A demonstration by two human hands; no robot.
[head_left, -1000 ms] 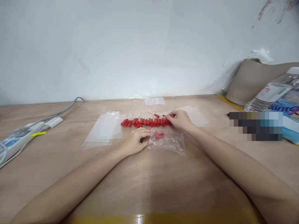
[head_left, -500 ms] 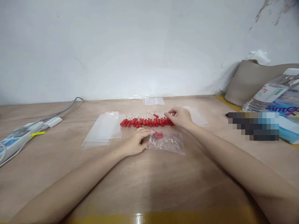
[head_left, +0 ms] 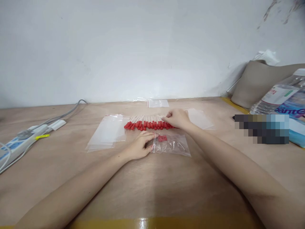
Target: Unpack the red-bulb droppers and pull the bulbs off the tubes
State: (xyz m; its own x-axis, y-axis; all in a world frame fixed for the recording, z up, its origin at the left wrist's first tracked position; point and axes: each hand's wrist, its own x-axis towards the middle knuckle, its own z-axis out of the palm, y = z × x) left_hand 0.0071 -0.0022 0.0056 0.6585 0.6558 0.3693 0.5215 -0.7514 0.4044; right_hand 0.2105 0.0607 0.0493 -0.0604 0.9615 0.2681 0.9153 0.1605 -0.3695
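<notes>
A row of pale thin sticks with red tips (head_left: 137, 125) lies across the middle of the table. My right hand (head_left: 177, 117) is over the right part of this row, thumb and fingers pinched at the sticks; what lies between the fingertips is hidden. Nearer to me, a clear zip bag (head_left: 175, 147) rests flat with a small red piece (head_left: 162, 138) showing at it. My left hand (head_left: 141, 144) grips the bag's red-lined open end between thumb and fingers.
Stacks of clear bags lie left (head_left: 107, 130) and right (head_left: 200, 119) of the row, with another white bag (head_left: 158, 103) by the wall. A power strip (head_left: 26, 136) with cables is far left; a water bottle (head_left: 274, 97) and a blurred-out item (head_left: 264, 128) are right.
My right hand has moved left along the row. A loose red piece that lay on the sticks by its fingertips no longer shows. My left hand stays on the bag.
</notes>
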